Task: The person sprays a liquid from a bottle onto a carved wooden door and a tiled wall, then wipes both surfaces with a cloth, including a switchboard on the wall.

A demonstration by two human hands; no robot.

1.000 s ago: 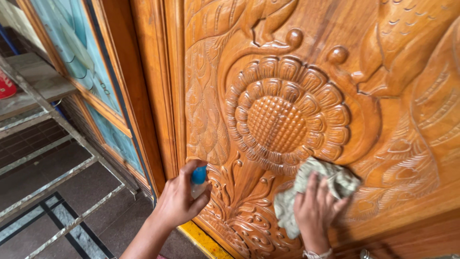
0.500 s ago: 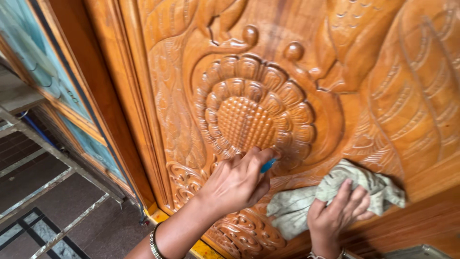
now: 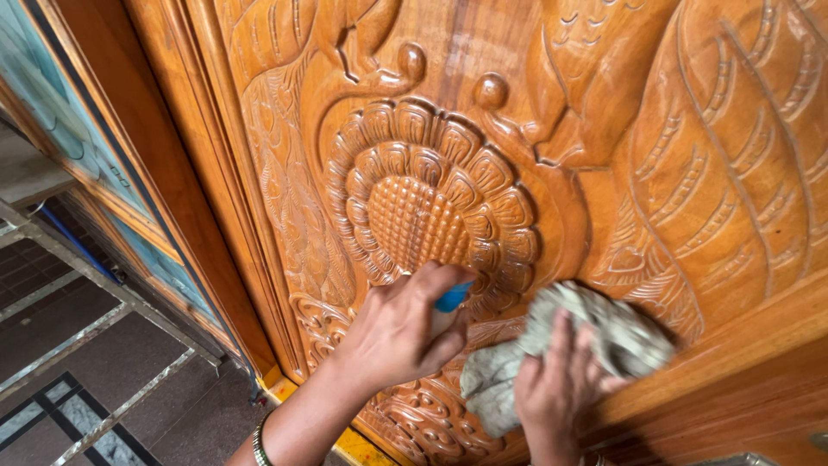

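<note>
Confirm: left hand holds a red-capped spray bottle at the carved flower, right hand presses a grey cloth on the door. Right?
Not quite. In the head view the cap of the spray bottle in the left hand is blue, not red. The rest stands: it is at the carved flower, and the right hand presses the grey cloth on the door.

hands crowd the lower door; carving above lies open.

the left hand point(image 3: 398, 332) with its spray bottle point(image 3: 450, 299) and the right hand point(image 3: 556, 388) on the cloth point(image 3: 595, 332) sit just beside each other, leaving barely any gap between them. the flower carving point(image 3: 423, 207) above them is bare and reachable, as is the leaf relief at right. left of the door, the frame point(image 3: 185, 173) juts out and blocks sideways passage.
</note>
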